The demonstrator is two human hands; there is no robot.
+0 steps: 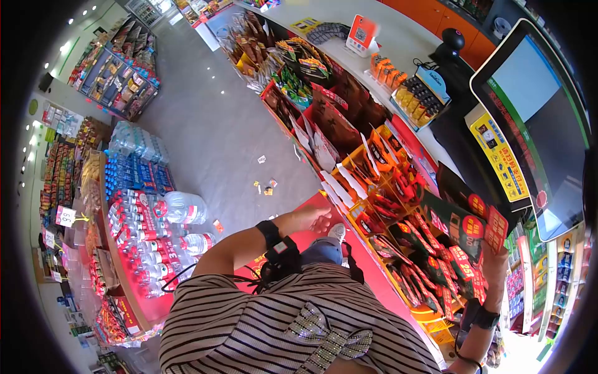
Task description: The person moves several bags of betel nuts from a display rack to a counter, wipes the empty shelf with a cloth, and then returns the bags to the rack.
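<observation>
My right hand is closed on a dark snack bag with red and white print, held up at the right over the display rack. Directly below it, several similar black and red snack bags stand in rows in an orange display rack. My left hand hangs in front of my body over the red floor mat, near the rack's edge. Nothing is in it, and its fingers are loosely bent and apart. A black band circles each wrist.
A counter with a large screen and a yellow sign lies to the right. Shrink-wrapped water bottles are stacked at the left. Scraps of litter lie on the grey floor ahead. More snack bags fill the counter front.
</observation>
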